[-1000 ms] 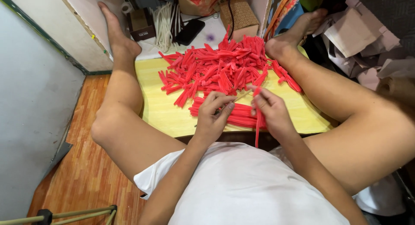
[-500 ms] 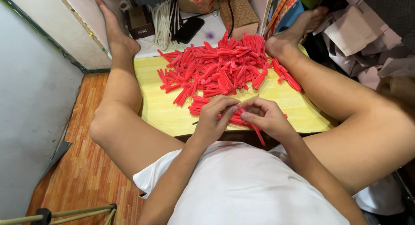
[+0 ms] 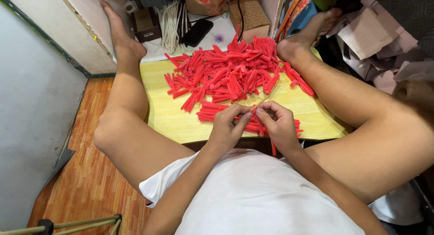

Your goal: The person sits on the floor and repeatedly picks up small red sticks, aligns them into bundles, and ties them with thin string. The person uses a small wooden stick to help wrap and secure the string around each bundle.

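I sit with my legs spread around a low yellow board (image 3: 172,122). A large heap of short red fuzzy sticks (image 3: 230,72) covers its far half. My left hand (image 3: 228,126) and my right hand (image 3: 275,124) meet over the board's near edge. Both pinch one red fuzzy stick (image 3: 272,147) together with a thin pale stick that pokes up between the fingertips. The red stick's lower end hangs below my right hand. A small neat bundle of red sticks (image 3: 210,110) lies just beyond my left hand.
A bunch of white sticks (image 3: 171,29), a black phone (image 3: 197,32), a brown woven box (image 3: 247,16) and a small dark box (image 3: 145,23) lie beyond the board. Crumpled paper (image 3: 379,45) piles up at the right. A grey wall (image 3: 31,104) stands left, above wooden floor (image 3: 90,171).
My hands have drawn closer together, and the red stick in my right hand has shifted slightly toward my body. The heap has not moved.
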